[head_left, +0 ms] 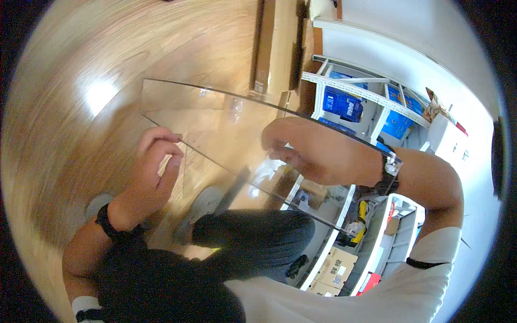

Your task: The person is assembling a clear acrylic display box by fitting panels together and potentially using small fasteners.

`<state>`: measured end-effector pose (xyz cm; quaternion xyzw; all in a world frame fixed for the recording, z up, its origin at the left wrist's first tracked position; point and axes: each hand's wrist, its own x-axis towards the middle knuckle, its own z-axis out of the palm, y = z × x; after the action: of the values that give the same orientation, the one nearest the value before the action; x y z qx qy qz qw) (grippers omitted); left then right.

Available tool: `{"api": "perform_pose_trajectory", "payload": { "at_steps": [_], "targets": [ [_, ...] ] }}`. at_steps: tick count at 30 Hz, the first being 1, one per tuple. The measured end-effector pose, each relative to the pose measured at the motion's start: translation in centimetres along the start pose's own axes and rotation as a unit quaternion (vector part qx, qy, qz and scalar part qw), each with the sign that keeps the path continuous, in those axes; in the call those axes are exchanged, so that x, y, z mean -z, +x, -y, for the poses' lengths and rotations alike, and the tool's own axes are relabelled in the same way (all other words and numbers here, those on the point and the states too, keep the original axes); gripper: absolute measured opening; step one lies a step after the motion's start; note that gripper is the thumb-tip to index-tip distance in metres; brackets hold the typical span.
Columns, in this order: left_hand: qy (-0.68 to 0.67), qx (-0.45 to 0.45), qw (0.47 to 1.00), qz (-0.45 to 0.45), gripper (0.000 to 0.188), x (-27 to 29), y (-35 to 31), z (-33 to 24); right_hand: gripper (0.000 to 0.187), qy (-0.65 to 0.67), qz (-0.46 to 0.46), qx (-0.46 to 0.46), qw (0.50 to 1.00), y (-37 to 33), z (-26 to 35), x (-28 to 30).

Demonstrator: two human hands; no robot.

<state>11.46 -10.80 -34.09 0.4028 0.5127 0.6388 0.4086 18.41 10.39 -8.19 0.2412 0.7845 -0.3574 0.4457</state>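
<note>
Tan wood-grain floor point(59, 134) is seen left of the fingers of the left hand point(151, 175), curled at the edge of a clear panel point(215, 113), raised but not yet set down, behind which the right hand's point(293, 153) fingers are bent, neither grip being certain.

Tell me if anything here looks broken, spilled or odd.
Nothing looks spilled or plainly damaged. The only odd sight is the right hand: it looks hazy because it shows through the clear panel. The left hand is at the panel's edge. The picture is too blurry to rule out fine scratches.
</note>
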Motion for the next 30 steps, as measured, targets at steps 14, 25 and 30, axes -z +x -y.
{"api": "perform_pose_trajectory", "payload": {
  "at_steps": [14,25,30],
  "targets": [
    [0.012,-0.004,1.0,0.011,0.006,0.4,1.1,-0.7,0.023,-0.343,-0.06,0.063,0.935,-0.4,1.7,1.3],
    [0.001,0.008,1.0,0.004,0.011,0.4,0.9,-0.9,0.014,-0.095,-0.079,0.089,0.988,5.7,-0.4,-1.7],
    [-0.011,0.009,1.0,-0.026,0.011,0.1,1.2,-0.9,0.015,-0.051,-0.084,-0.021,0.995,6.7,-0.7,-2.8]
  ]
}}
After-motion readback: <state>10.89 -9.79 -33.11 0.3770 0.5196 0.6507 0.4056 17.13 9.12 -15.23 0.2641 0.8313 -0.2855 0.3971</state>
